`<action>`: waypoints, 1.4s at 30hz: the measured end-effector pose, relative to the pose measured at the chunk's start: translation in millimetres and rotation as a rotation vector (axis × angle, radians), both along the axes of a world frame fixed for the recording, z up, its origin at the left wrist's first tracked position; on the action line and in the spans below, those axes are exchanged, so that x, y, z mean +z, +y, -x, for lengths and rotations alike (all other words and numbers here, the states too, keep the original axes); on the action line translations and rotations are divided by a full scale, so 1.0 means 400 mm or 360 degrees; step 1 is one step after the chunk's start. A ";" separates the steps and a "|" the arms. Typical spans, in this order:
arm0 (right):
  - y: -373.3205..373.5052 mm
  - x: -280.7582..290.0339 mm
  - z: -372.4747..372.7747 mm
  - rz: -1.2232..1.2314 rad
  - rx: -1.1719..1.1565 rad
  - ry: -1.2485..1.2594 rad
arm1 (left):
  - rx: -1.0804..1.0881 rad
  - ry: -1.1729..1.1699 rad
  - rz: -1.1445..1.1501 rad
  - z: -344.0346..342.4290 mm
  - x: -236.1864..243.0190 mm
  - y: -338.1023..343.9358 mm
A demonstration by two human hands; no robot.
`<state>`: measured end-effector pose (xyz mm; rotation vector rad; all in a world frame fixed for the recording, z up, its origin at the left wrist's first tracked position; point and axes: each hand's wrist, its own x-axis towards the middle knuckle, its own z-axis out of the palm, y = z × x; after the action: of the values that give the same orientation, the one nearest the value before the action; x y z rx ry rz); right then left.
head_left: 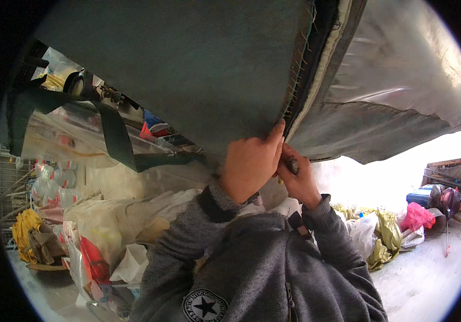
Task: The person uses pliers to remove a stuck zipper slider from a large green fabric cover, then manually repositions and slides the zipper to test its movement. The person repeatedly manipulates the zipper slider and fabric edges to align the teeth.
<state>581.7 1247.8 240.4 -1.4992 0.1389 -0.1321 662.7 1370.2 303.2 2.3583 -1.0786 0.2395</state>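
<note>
A large dark grey-green canvas sheet (203,64) hangs before me. Down its edge runs a black zipper-like strip (317,51), with uneven loose stitches on its left and a pale cream cord (324,70) on its right. My left hand (252,165) is closed on the lower end of this strip, thumb pressed up along the seam. Close beside it, my right hand (301,182) has its fingers curled in at the same spot. A small dark roundish object (292,165) shows at its fingers; its kind is unclear. The left fingertips are hidden behind the hand.
Another grey panel (386,129) with a shiny plastic sheet (402,53) hangs at right. A dark fabric strap (115,134) dangles at left. Clear bottles (53,185), a yellow cloth (25,228) and bags lie low left; a pink bag (417,216) and olive cloth (386,239) lie right.
</note>
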 end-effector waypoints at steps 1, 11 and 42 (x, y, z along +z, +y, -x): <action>-0.006 -0.004 -0.004 -0.0028 0.0040 0.0040 | 0.0050 0.0018 -0.0012 0.004 -0.004 -0.007; -0.093 -0.040 0.010 0.0189 0.0166 0.0313 | 0.0436 0.0500 0.0742 -0.021 -0.132 -0.119; -0.131 -0.064 0.056 0.0429 0.0217 0.0604 | 0.0151 0.0176 0.1413 -0.115 -0.211 -0.140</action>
<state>559.1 1195.5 214.9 -1.7860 0.3325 0.2551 708.7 1314.3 218.8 1.5921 -0.6118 0.4961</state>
